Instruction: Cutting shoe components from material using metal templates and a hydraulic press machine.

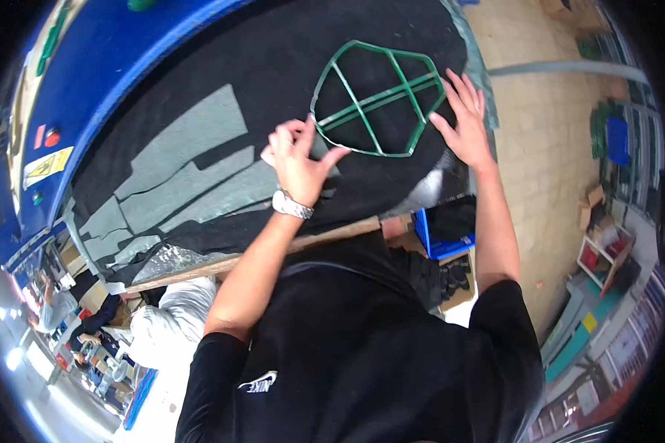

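A green metal cutting die (359,107) with crossing bars lies on black fabric (273,59). My left hand (297,159) grips its left rim, with thumb and fingers spread along the lower left edge; a watch is on that wrist. On the opposite side, my right hand (465,125) holds the right rim between thumb and fingers. To the left of the die, cut-out gaps in the fabric bare a grey-green surface (192,129).
A blue machine (103,59) with a red button (52,136) curves along the far left. Under the table's front edge stands a blue crate (423,230) with dark pieces. A person in white (174,317) is at lower left. Tiled floor (528,148) lies to the right.
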Motion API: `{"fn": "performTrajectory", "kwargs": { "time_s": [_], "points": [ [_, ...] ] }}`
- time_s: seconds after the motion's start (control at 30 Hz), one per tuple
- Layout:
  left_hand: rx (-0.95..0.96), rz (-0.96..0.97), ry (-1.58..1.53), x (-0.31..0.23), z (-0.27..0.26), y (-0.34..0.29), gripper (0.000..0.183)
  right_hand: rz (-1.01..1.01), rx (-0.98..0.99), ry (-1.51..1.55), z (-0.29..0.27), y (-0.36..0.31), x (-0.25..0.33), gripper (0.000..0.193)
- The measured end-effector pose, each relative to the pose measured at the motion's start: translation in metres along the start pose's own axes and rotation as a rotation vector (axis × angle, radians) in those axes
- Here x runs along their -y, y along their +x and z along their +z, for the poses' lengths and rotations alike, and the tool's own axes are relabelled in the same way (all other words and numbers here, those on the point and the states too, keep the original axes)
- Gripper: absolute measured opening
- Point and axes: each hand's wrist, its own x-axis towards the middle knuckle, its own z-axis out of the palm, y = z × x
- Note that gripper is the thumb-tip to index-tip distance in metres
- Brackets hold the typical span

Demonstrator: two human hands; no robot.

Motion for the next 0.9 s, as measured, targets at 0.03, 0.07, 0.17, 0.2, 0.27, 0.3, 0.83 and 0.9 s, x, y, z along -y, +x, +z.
{"fn": "performTrajectory", "kwargs": {
  "time_s": [0.03,0.07,0.17,0.2,0.27,0.3,0.83,0.9],
  "points": [
    [0.006,-0.01,0.011,-0.001,0.001,0.001,0.079,0.018,-0.055,0.025,0.002,-0.002,-0.001,0.067],
    [0.031,-0.041,0.011,-0.002,-0.001,0.006,0.072,0.028,-0.105,0.064,0.002,0.0,0.002,0.068],
    [0.069,-0.047,-0.002,-0.001,-0.004,0.003,0.074,0.04,-0.114,0.071,0.002,-0.029,0.013,0.071],
    [0.073,-0.046,-0.004,0.0,-0.005,0.001,0.074,0.037,-0.095,0.032,0.002,-0.04,0.017,0.07],
    [0.106,0.031,-0.018,0.0,-0.01,-0.005,0.078,0.075,-0.07,-0.001,0.002,-0.055,0.024,0.071],
    [0.136,0.045,0.004,0.0,-0.012,-0.008,0.08,0.081,-0.07,-0.002,0.001,-0.058,0.027,0.071],
    [0.351,-1.128,-1.336,-0.025,-0.048,0.005,0.04,0.338,-0.216,0.113,-0.01,0.176,-0.106,0.062],
    [0.333,-1.188,-1.358,-0.018,-0.046,0.003,0.033,0.364,-0.144,0.064,-0.004,0.218,-0.082,0.064]
  ]
}}
